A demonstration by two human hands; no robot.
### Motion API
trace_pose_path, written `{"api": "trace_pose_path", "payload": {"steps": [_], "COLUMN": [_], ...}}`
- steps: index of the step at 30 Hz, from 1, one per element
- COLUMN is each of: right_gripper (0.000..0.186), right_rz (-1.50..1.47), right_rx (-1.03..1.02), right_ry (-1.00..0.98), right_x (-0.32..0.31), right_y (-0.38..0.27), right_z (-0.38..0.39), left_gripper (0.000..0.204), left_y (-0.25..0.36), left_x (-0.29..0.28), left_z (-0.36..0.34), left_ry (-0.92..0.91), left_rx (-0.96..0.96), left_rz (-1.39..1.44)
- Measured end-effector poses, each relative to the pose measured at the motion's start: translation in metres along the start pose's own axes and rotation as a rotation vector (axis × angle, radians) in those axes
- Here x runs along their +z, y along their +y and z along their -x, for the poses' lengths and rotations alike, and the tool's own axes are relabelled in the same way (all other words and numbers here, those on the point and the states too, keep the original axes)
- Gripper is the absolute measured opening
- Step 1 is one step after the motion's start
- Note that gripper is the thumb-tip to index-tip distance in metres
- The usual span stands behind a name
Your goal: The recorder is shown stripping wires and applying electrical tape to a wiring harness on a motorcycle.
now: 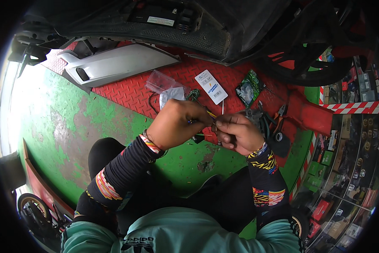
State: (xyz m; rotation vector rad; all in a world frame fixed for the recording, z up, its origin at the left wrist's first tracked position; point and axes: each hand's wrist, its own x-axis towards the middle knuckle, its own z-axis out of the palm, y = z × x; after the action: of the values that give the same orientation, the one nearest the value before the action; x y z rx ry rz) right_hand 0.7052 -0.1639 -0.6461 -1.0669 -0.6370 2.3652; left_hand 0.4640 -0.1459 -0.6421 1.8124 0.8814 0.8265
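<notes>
Work judged partway: the silver panel (126, 65) lies on the red plate (126, 96), upper left of the frame, and the white card (211, 87) lies out at upper centre. No finished connection is visible; completing the wiring and refitting the panel appear outstanding.

The thin yellow strand (212, 114), probably wire, is at frame centre, between the hands. Grip: left hand (177, 122) and right hand (239, 134) both pinch it at the fingertips; whether the right fingers hold anything further cannot be told. Left wrist bent, knuckles uppermost; right fingers curled, thumb toward the left hand. Both forearms rise from the lower edge, converging.
</notes>
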Motion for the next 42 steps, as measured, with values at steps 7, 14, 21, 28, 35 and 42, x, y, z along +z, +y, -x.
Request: {"api": "trace_pose_path", "payload": {"steps": [7, 14, 21, 28, 35, 42], "right_gripper": [0.018, 0.028, 0.013, 0.010, 0.009, 0.012], "right_rz": [1.264, 1.635, 1.569, 1.036, -0.091, 1.175], "right_rx": [-0.862, -1.079, -0.934, -0.480, -0.007, -0.883], "right_ry": [0.331, 0.276, 0.312, 0.260, 0.029, 0.398], "right_x": [0.008, 0.009, 0.017, 0.012, -0.006, 0.010], "right_y": [-0.003, -0.001, -0.001, -0.001, 0.008, 0.000], "right_z": [0.003, 0.001, 0.002, 0.000, -0.001, 0.006], "left_gripper": [0.009, 0.009, 0.013, 0.017, 0.011, 0.013], "left_y": [-0.006, -0.004, -0.008, -0.014, -0.002, -0.002], "left_x": [-0.006, -0.008, -0.002, 0.009, 0.002, -0.003], "left_z": [-0.004, -0.007, -0.005, 0.000, -0.004, -0.006], "left_ry": [-0.041, -0.070, -0.038, -0.037, -0.028, -0.008], "left_rx": [-0.317, -0.180, -0.004, 0.147, 0.109, -0.130], "left_rz": [0.324, 0.142, -0.044, -0.064, 0.046, 0.161]}}
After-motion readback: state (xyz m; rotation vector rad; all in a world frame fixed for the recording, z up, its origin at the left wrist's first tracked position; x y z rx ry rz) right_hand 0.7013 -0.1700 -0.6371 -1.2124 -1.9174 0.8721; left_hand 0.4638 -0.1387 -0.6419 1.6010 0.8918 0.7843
